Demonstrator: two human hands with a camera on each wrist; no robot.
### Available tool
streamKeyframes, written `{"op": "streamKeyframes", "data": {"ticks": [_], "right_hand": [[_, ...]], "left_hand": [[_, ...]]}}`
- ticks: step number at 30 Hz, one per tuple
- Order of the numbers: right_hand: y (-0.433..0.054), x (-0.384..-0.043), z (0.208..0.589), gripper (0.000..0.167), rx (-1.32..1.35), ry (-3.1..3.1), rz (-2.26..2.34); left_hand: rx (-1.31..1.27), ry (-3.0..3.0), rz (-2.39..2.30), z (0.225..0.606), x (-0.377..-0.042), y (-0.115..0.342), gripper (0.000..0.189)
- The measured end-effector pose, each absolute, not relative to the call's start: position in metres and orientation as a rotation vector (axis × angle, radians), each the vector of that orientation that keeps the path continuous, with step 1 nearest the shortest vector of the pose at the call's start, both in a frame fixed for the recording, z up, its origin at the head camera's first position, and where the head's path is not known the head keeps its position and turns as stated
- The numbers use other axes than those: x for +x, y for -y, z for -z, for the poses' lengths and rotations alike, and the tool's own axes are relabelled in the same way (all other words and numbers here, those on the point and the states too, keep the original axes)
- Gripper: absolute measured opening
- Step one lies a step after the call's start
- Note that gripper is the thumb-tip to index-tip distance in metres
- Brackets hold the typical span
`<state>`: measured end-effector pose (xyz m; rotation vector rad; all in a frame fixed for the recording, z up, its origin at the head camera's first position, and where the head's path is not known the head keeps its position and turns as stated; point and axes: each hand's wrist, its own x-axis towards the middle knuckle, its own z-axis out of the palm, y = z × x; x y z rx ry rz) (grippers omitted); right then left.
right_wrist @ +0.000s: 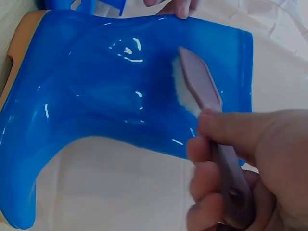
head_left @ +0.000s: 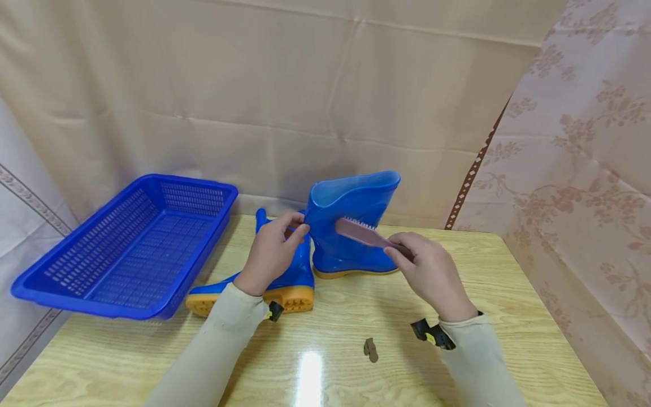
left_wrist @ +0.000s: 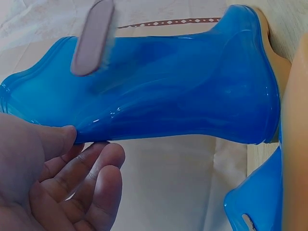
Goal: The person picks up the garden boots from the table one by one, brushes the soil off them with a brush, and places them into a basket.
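A blue rain boot [head_left: 330, 246] with a yellow sole stands upright on the table, its opening facing up. My left hand [head_left: 272, 249] pinches the edge of its shaft between thumb and fingers, as the left wrist view shows on the boot [left_wrist: 168, 91]. My right hand [head_left: 432, 271] grips the handle of a mauve brush [head_left: 358, 232]. The white bristles face the boot's shaft; in the right wrist view the brush [right_wrist: 197, 79] lies over its upper part. A second blue boot [head_left: 300, 268] lies on its side, sole towards me, partly hidden behind my left arm.
A blue plastic basket [head_left: 198, 271] with slotted walls stands at the left. Near the front of the wooden table [head_left: 508, 316] lies a small brown lump [head_left: 370, 350]. A beige curtain [head_left: 254, 113] hangs behind, and a flowered cloth [head_left: 585, 169] hangs at the right.
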<state>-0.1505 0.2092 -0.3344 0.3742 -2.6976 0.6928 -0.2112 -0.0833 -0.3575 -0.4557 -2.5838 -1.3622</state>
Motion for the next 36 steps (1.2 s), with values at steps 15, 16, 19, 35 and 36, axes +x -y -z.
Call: {"op": "streamKeyframes", "data": {"ticks": [15, 16, 19, 35, 36], "right_hand": [[-0.206, -0.157, 0.347, 0.029, 0.31, 2.804, -0.736], [-0.207, -0.157, 0.348, 0.028, 0.307, 2.826, -0.727], [-0.208, -0.157, 0.347, 0.027, 0.308, 2.882, -0.71], [-0.203, -0.157, 0.344, 0.026, 0.463, 2.517, -0.712], [-0.203, -0.157, 0.344, 0.026, 0.458, 2.529, -0.718]], "left_hand": [[-0.46, 2.58, 1.372, 0.358, -0.212, 0.084, 0.031], [-0.461, 2.58, 1.374, 0.358, -0.212, 0.084, 0.031], [-0.461, 2.581, 1.383, 0.357, -0.212, 0.083, 0.031], [-0.451, 2.579, 1.416, 0.358, -0.214, 0.084, 0.03], [-0.454, 2.58, 1.418, 0.358, -0.214, 0.084, 0.031]]}}
